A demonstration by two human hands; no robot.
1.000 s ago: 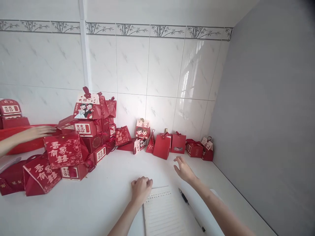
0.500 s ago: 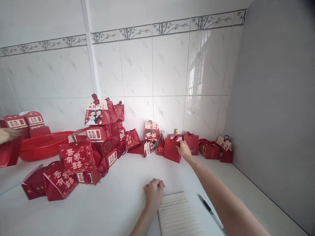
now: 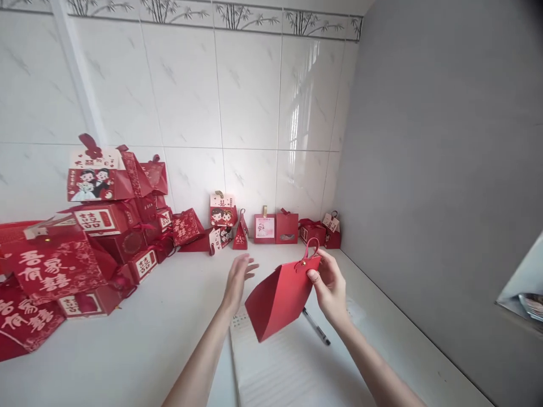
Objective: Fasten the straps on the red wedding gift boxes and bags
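Note:
A red paper gift box [image 3: 285, 297] with a ribbon loop on top is held up, tilted, over the notebook. My right hand [image 3: 333, 285] pinches its upper right corner between thumb and fingers. To the left of the box, my left hand [image 3: 238, 282] is apart from it, fingers spread and holding nothing. Beneath lies a lined notebook [image 3: 275, 367], its handwriting mostly covered by the box. A black pen [image 3: 317, 328] rests across the notebook's right side, partly behind the box.
Stacked red gift boxes [image 3: 97, 220] fill the left of the white table [image 3: 169, 339]. More small boxes [image 3: 265, 229] stand in a row along the tiled wall. A grey wall [image 3: 424, 198] bounds the right side. A pale packet-like object [image 3: 524, 288] shows at the right edge.
My right hand has lifted the red box from the row by the wall and brought it near. My left hand has opened and moved toward it. The view has swung right.

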